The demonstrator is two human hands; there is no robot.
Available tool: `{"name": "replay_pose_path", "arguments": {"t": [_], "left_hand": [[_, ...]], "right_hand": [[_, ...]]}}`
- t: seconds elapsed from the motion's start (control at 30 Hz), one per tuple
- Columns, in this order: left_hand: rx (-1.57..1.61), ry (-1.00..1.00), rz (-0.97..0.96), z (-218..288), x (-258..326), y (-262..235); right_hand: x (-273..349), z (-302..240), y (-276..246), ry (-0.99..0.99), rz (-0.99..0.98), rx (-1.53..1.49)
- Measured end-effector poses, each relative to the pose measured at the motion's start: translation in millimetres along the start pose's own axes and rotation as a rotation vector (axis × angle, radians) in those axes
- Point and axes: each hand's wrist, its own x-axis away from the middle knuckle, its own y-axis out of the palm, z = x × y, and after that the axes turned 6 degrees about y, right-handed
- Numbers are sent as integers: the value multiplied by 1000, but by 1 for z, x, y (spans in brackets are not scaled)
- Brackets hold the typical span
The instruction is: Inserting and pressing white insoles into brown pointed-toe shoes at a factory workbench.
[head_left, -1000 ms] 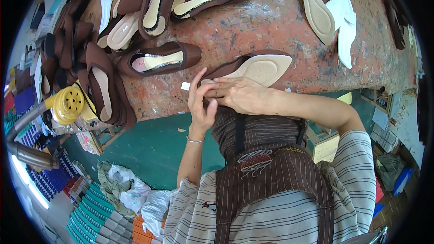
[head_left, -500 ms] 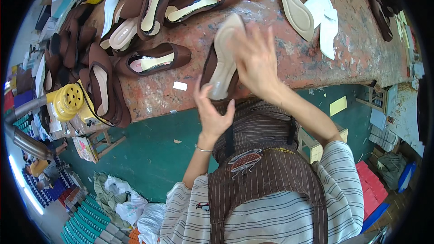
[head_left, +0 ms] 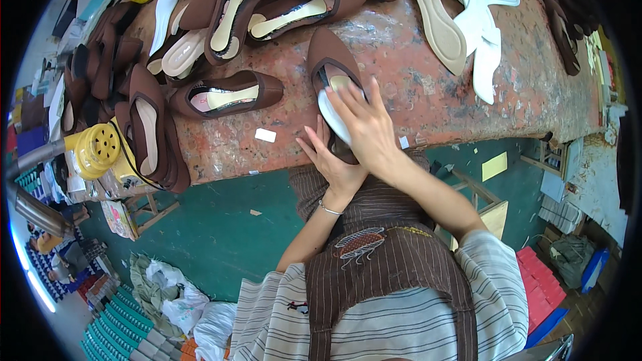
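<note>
Brown fabric shoe with a pointed toe lies near the close edge of the red, paint-worn workbench, toe pointing away from the person. Over its opening is a pale curved insole, a white surface showing; the right hand covers the rest, fingers extended and slightly spread. The left hand is open at the heel end, fingers apart; whether it grips the shoe cannot be told, because the hands overlap there and hide the heel.

To the left, a brown low-cut shoe bears pink lettering inside, partly cut off by its rim. A padded beige insole carries a faint mark, too small to read. Yellow stitched lettering on the brown pinstriped apron is illegible. The white rectangular label shows no readable print. Brown shoes along the top are cropped by the frame.
</note>
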Motion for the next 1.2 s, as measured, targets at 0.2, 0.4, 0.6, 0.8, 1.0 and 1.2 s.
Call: {"name": "replay_pose_path", "arguments": {"t": [0.2, 0.4, 0.6, 0.8, 1.0, 1.2], "left_hand": [[-160, 54, -49, -13, 5, -4], [-116, 44, -76, 3, -5, 2], [-429, 80, -239, -20, 13, -2], [-91, 41, -86, -13, 8, 0], [-66, -12, -59, -3, -4, -3], [244, -350, -122, 7, -52, -72]], "right_hand": [[-32, -11, 9, 108, -321, 149], [-48, 15, 24, 165, -401, 224], [0, -16, 16, 33, -280, 108], [-39, -8, 18, 164, -464, 184], [-67, 3, 46, 71, -447, 357], [-63, 45, -28, 219, -488, -535]]}}
